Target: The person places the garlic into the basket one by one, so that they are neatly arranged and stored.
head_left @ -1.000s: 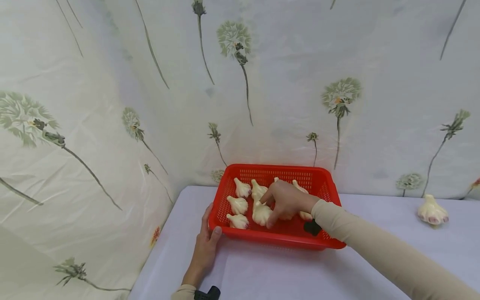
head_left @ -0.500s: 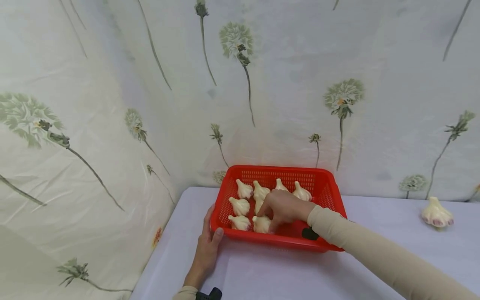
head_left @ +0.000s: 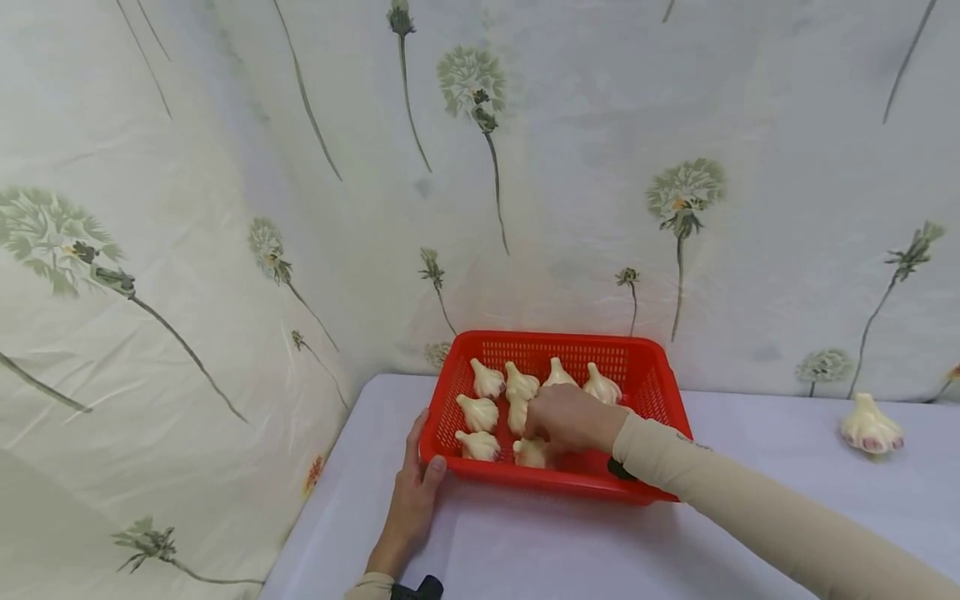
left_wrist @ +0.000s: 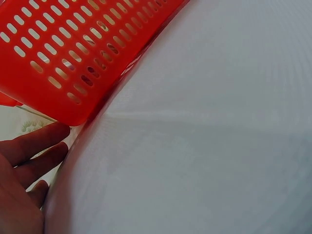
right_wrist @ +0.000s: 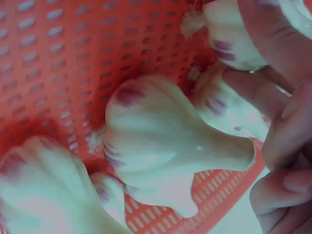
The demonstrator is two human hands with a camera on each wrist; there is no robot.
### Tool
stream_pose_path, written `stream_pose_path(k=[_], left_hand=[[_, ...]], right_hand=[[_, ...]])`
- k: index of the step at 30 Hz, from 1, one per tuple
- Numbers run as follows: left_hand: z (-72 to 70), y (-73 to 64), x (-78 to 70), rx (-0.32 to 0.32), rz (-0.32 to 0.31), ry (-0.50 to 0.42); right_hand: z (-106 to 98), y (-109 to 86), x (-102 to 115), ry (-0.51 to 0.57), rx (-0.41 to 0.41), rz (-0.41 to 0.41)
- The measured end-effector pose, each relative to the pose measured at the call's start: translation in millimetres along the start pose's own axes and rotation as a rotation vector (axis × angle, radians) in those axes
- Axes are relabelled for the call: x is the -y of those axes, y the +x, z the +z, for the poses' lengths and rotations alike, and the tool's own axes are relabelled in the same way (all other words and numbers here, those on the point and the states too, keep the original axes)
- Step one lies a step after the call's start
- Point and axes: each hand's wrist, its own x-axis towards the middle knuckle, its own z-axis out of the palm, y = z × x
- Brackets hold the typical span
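A red plastic basket stands on the table with several garlic bulbs inside, pale with purple-tinted bases. My right hand reaches down into it and holds a garlic bulb at the front wall; the hand hides part of that bulb. In the right wrist view, curled fingers lie against a bulb at the upper right, and another garlic bulb fills the middle. My left hand touches the basket's front left corner. Its fingers look nearly straight in the left wrist view.
One more garlic bulb sits on the white-covered table, well to the right of the basket. A dandelion-patterned cloth hangs behind the table and along its left side.
My right hand has brought its garlic bulb lower, down to the front wall, then slightly to the right. Back-row bulbs that it covered now show. The left hand stays at the corner.
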Motion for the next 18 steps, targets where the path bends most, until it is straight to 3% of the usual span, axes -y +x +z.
stream_pose_path(k=[18], left_hand=[[0.4, 0.7, 2.2, -0.004, 0.023, 0.005]], right_hand=[[-1.2, -4.2, -9.1, 0.103, 0.012, 0.031]])
